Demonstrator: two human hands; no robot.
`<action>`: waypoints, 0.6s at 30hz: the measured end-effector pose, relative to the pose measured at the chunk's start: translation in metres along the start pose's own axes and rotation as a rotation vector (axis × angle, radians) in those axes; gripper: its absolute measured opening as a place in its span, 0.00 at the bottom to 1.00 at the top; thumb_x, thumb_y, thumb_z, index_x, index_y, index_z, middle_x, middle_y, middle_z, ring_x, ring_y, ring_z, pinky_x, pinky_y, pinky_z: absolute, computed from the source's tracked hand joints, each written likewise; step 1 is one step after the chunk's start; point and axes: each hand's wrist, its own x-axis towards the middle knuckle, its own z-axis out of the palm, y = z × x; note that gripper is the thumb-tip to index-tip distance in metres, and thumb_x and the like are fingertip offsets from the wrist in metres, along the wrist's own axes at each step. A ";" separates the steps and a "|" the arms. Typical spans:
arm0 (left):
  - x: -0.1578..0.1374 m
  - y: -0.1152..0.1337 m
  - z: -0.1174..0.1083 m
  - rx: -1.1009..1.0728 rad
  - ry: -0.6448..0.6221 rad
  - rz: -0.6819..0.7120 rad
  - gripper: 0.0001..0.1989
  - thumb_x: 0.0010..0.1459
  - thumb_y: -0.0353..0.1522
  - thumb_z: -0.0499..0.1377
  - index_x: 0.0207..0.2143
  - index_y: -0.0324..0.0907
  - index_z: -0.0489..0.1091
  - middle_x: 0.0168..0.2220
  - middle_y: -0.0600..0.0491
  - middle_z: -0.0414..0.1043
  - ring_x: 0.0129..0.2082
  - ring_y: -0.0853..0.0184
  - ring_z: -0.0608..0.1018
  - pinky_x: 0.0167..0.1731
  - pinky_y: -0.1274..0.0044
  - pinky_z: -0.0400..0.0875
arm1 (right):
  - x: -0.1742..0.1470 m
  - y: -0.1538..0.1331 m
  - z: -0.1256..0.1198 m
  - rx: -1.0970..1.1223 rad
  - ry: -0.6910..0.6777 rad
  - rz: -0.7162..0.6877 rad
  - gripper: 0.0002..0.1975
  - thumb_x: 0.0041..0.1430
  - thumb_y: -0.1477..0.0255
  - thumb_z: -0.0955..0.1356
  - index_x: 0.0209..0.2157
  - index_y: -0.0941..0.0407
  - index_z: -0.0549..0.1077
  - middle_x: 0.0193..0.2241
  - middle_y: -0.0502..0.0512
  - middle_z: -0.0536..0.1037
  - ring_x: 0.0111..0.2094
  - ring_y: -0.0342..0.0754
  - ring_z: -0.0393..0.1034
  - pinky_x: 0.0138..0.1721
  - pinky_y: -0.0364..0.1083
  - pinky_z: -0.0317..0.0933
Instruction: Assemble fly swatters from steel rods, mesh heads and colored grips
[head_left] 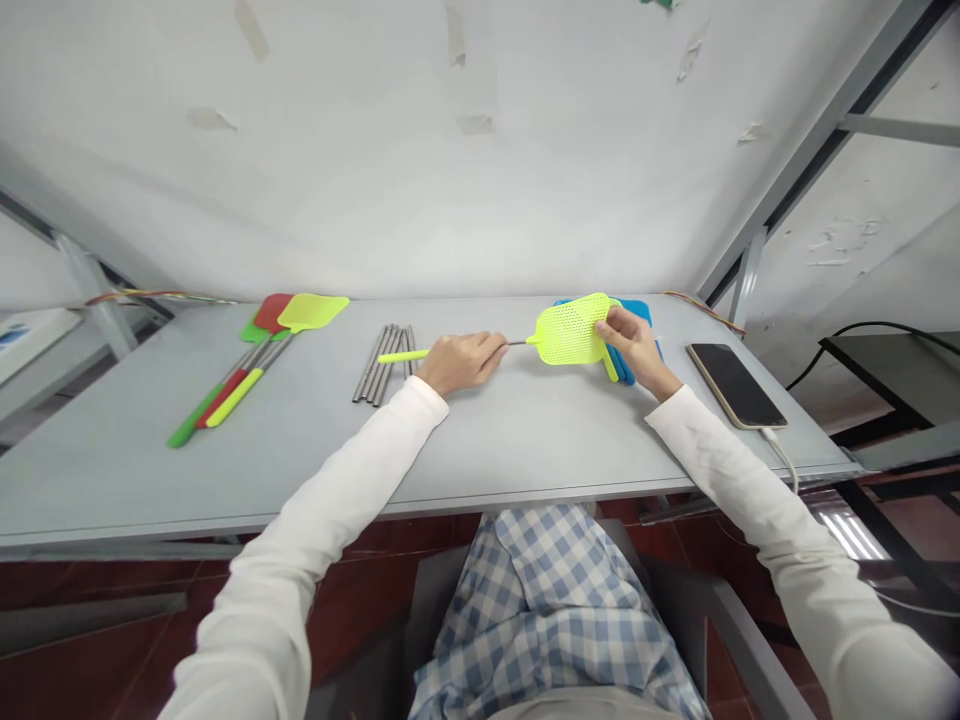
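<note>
A yellow-green fly swatter [571, 332] lies crosswise in front of me, its mesh head to the right and its handle to the left. My left hand [463, 362] is closed around its shaft, with the yellow handle end sticking out to the left and a bit of metal rod showing on the right. With thumb and fingers, my right hand [632, 345] pinches the right edge of the mesh head. Beneath and behind that hand are blue swatter heads [639, 310] and a yellow-green handle piece [610, 368], partly hidden. Several metal tubes [373, 368] lie left of my left hand.
Three fly swatters, green, red and yellow [311, 311], lie overlapping on the left of the grey table [495, 450]. A phone [736, 385] with a white charging cable [781, 455] rests at the right. The white wall [420, 200] rises behind the table.
</note>
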 end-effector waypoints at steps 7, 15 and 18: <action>0.005 0.029 -0.001 -0.108 -0.018 0.073 0.18 0.68 0.38 0.43 0.39 0.41 0.71 0.29 0.50 0.74 0.23 0.70 0.73 0.19 0.76 0.51 | -0.016 -0.014 0.019 0.147 -0.136 0.131 0.23 0.48 0.52 0.73 0.40 0.52 0.75 0.39 0.56 0.80 0.41 0.54 0.74 0.42 0.53 0.70; 0.007 0.026 0.003 -0.018 -0.149 0.025 0.25 0.70 0.42 0.37 0.39 0.43 0.71 0.27 0.50 0.73 0.19 0.69 0.70 0.19 0.76 0.50 | -0.010 -0.022 0.011 0.089 -0.166 0.087 0.21 0.45 0.53 0.75 0.35 0.55 0.79 0.37 0.57 0.82 0.39 0.55 0.76 0.42 0.54 0.72; 0.006 0.020 0.004 -0.047 -0.157 0.004 0.25 0.69 0.43 0.38 0.38 0.44 0.71 0.25 0.51 0.72 0.18 0.70 0.68 0.20 0.76 0.51 | -0.007 -0.018 0.010 0.085 -0.139 0.072 0.21 0.45 0.54 0.75 0.35 0.55 0.79 0.36 0.57 0.82 0.39 0.55 0.77 0.41 0.54 0.72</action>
